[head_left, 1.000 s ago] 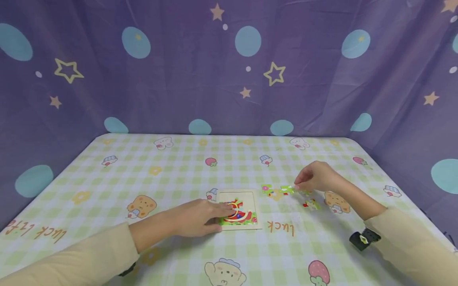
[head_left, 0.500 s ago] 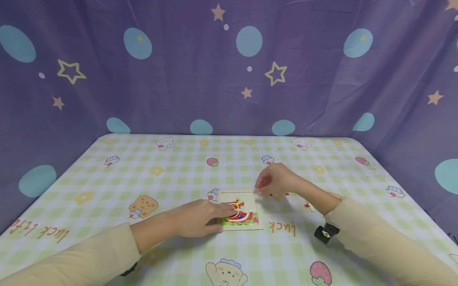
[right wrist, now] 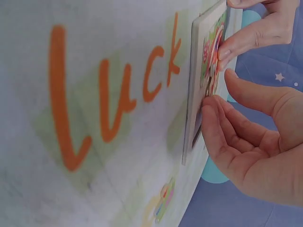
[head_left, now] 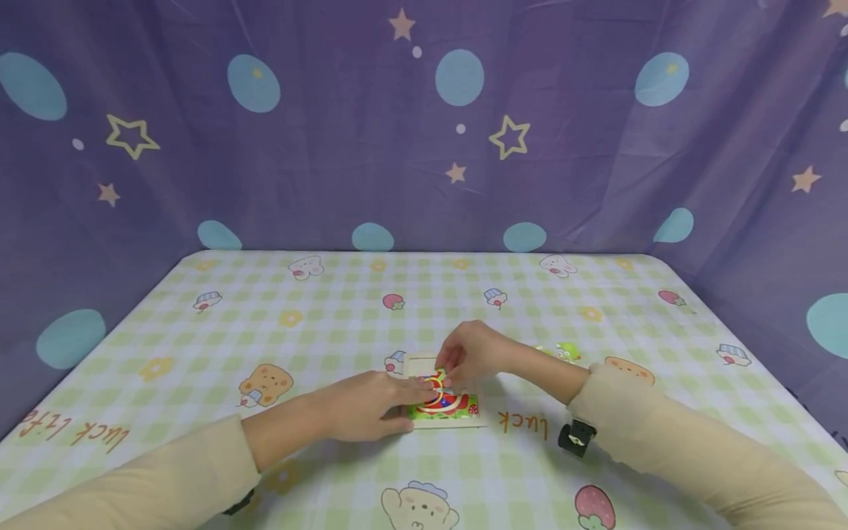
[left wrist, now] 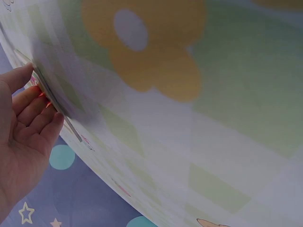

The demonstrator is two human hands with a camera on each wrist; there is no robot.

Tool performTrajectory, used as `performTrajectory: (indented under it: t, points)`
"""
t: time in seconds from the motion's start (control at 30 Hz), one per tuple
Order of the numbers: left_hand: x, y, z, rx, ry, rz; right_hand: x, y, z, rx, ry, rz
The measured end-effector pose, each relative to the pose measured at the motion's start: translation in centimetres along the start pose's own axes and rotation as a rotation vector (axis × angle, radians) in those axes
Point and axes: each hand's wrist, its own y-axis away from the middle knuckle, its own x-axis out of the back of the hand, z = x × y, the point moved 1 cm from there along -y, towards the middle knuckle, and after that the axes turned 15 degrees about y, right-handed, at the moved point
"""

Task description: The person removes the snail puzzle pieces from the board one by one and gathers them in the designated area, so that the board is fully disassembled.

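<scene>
A square wooden puzzle board (head_left: 416, 361) with a pale frame lies mid-table, its lower part filled with a red, blue and green picture. My left hand (head_left: 371, 405) rests on the board's left side, fingers extended over the picture and thumb at the near left corner. Over the board's upper right, my right hand (head_left: 478, 352) has its thumb and fingers brought together at a small green puzzle piece (head_left: 440, 373), which they mostly hide. In the right wrist view, the right fingertips (right wrist: 209, 103) touch the board, with the thumb slightly apart from them.
A loose green puzzle piece (head_left: 567, 352) lies right of the board, beyond the right forearm. The right wrist view shows another loose piece (right wrist: 164, 201) on the cloth. The checked tablecloth (head_left: 318, 471) reaches back to a purple curtain (head_left: 371, 147).
My right hand has moved left from the loose pieces, first to the board's upper right corner, then down over the picture. My left hand has stayed on the board.
</scene>
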Motion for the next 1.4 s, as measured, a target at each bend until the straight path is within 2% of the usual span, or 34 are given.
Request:
performTrajectory:
  t: [0.6, 0.83, 0.93, 1.2, 1.4]
  points:
    - [-0.2, 0.1, -0.2, -0.002, -0.021, -0.011, -1.0, -1.2, -0.2, -0.171, -0.083, -0.027]
    - [-0.2, -0.1, -0.1, 0.003, -0.03, -0.031, -1.1, -1.3, 0.2, -0.27, -0.252, -0.089]
    - [-0.1, -0.1, 0.0, 0.012, -0.033, -0.039, -1.1, -1.3, 0.3, -0.299, -0.288, -0.094]
    - [0.1, -0.1, 0.1, 0.024, -0.044, -0.053, -1.1, -1.3, 0.2, -0.321, -0.332, -0.094]
    - [0.2, -0.2, 0.2, 0.041, -0.049, -0.063, -1.3, -1.2, 0.0, -0.349, -0.348, -0.058]
